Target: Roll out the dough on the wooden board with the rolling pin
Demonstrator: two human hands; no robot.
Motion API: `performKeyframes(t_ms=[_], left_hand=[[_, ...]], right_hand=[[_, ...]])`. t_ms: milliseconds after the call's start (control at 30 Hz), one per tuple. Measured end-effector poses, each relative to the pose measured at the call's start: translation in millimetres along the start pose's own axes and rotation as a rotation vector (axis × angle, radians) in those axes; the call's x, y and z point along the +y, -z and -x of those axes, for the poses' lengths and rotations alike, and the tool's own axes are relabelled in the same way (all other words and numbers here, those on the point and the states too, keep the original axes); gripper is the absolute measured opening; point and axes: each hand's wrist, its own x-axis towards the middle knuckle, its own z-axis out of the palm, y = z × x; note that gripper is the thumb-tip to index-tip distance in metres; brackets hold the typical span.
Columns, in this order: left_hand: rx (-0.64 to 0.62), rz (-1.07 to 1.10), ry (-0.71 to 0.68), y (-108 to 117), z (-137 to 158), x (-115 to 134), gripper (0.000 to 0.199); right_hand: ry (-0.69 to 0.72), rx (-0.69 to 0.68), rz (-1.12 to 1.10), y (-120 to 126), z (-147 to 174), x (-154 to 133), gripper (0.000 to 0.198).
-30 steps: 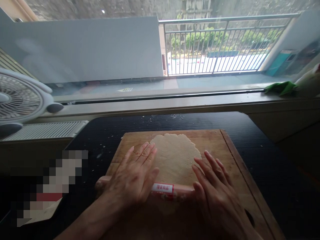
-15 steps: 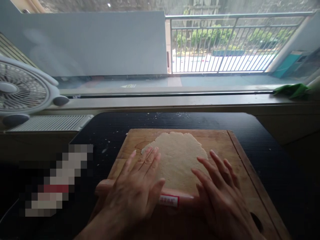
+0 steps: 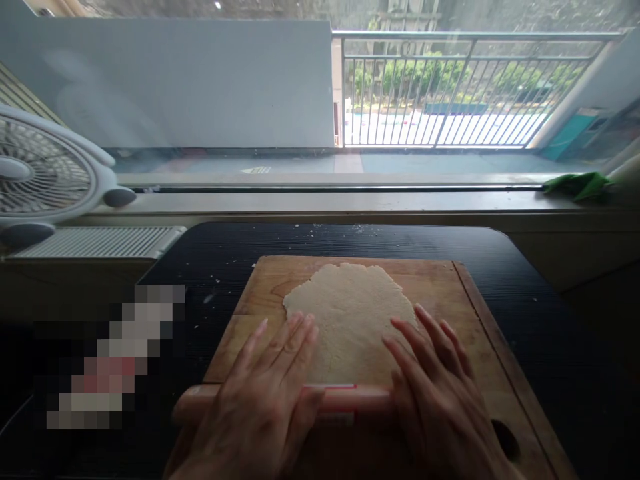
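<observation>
In front of me is a black table (image 3: 500, 280) with little white crumbs (image 3: 310, 231) near its far edge. A white fan (image 3: 40, 177) stands at the far left, and a flat white grille (image 3: 95, 242) lies just beside it. A green cloth (image 3: 577, 185) sits on the window ledge (image 3: 350, 203) at the right. Outside I see a metal railing (image 3: 450, 87) and green trees (image 3: 480, 73).

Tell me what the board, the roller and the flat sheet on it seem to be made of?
The board looks like wood: warm brown, visible grain, matte worn finish. The roller seems smooth and pinkish with a printed red label, perhaps plastic or wrapped wood; unclear. The sheet looks like dough: pale, soft, with ragged edges.
</observation>
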Motion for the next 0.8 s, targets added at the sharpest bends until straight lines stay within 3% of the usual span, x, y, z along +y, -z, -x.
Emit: performKeyframes(t_ms=[133, 400, 567, 667, 800], left_hand=[[-0.011, 0.025, 0.068, -1.2, -24.3, -9.0, 0.054], [0.073, -0.046, -0.053, 6.5, 26.7, 14.6, 0.062], [-0.004, 0.016, 0.031, -1.1, -8.6, -3.6, 0.053], [0.002, 0.038, 0.112, -2.4, -25.1, -12.8, 0.049], [0.052, 0.027, 0.067, 2.1, 4.9, -2.0, 0.052]], right_hand=[[-0.142, -0.023, -0.020, -1.5, -27.0, -0.9, 0.034], [0.163, -0.032, 0.075, 7.9, 29.5, -7.5, 0.043], [0.007, -0.136, 0.032, 1.7, -18.3, -0.7, 0.036], [0.003, -0.184, 0.009, -2.3, -45.6, 3.1, 0.035], [0.139, -0.163, 0.035, 1.6, -23.7, -2.2, 0.039]])
